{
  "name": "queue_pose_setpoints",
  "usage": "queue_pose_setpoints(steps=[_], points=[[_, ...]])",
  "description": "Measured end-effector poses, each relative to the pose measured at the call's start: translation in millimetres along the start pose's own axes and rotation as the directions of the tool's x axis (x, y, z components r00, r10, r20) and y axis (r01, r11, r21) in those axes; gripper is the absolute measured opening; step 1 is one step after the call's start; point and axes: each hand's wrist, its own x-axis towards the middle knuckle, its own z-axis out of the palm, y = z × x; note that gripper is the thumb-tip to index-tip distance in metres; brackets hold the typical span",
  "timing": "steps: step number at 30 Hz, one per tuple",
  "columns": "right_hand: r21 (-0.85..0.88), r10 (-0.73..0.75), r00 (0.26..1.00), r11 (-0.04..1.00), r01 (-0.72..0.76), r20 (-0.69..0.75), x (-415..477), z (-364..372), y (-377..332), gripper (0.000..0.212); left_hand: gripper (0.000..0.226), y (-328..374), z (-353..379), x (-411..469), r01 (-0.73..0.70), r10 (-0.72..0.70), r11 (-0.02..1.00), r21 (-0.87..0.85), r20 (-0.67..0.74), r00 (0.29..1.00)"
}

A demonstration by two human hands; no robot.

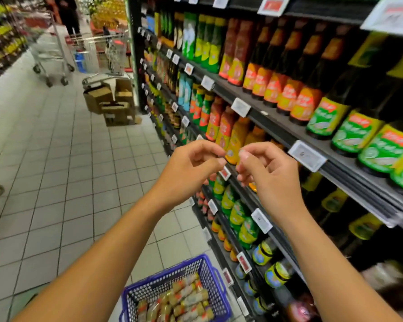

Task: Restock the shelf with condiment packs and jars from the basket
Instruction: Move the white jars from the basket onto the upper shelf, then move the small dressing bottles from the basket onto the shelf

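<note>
The left hand [191, 166] and the right hand [269, 173] are hovering side by side in the air in front of the shelving, close together but not touching. On each hand the fingers are curling inward and the thumb is lying against or just beside the forefinger; nothing is showing between the fingertips of either hand. Both bare forearms are reaching up from the lower edge of the view.

The small condiment packs with pale wrappers and red-orange markings [184, 300] are lying well below the hands, heaped in the blue perforated plastic basket [172, 273], which is sitting low down between the two forearms, next to the foot of the shelving.

Just behind the fingertips, yellow-orange squeeze bottles [235, 140] are standing on the black metal shelf [277, 133]. White price-tag holders [306, 155] are hanging along the shelf edges. On the tier above, dark sauce bottles with orange labels [286, 89] and dark bottles with green labels [349, 135] are standing in rows. Lower down to the right of the basket, small jars with yellow and blue labels [264, 252] are lining a shelf.

Farther off along the pale tiled floor [56, 182], brown cardboard boxes [112, 103] are sitting beside the shelving, and metal shopping trolleys [51, 56] are standing in the aisle.
</note>
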Motion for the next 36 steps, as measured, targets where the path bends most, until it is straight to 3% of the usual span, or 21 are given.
queue_pose_setpoints(steps=[10,17,23,30,36], points=[[-0.007,0.249,0.960,0.968,-0.250,0.128,-8.0,65.0,106.6,0.018,0.013,-100.1,-70.6,-23.1,0.238,-0.236,0.971,0.021,-0.088,0.968],[-0.076,0.452,0.874,0.892,-0.446,0.178,-29.6,79.0,201.2,0.012,0.022,-195.9,-83.9,-51.6,0.455,-0.448,0.891,0.002,-0.166,0.878],[-0.190,0.619,0.758,0.785,-0.589,0.205,-63.5,82.6,311.3,0.010,0.019,-291.7,-81.0,-96.1,0.643,-0.634,0.764,-0.046,-0.240,0.736],[-0.340,0.825,0.542,0.562,-0.754,0.160,-124.8,75.8,445.5,0.014,0.016,-412.1,-57.7,-157.7,0.817,-0.819,0.558,-0.144,-0.254,0.515],[-0.356,0.925,0.371,0.373,-0.857,0.076,-176.5,65.4,546.8,0.019,0.020,-528.6,-48.1,-218.1,0.904,-0.910,0.376,-0.203,-0.266,0.319]])
